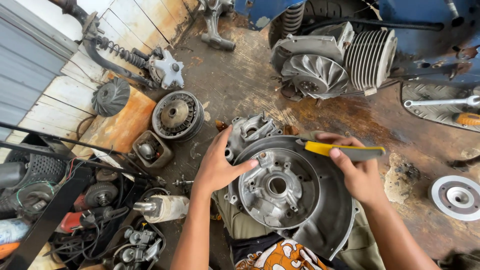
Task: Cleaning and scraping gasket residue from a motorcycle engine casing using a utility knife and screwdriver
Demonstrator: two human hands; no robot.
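L hand (216,167) on engine casing (292,192); R hand (359,172) w/ yellow-handled tool (345,150), tip hidden.

Engine casing (290,195) sits on the person's lap, round opening facing up. Left hand (216,165) is spread flat on its left edge, thumb lying across the inner plate. Right hand (357,172) has a grip on a yellow-handled tool (342,149) held level over the casing's top rim; can't really tell what kind of tool, the tip's hidden. On the stained floor (235,85): a clutch drum (177,115) to the left, a finned engine (332,62) with its fan up top, a wrench (440,102) on the right, and a silver disc (457,196) further down.
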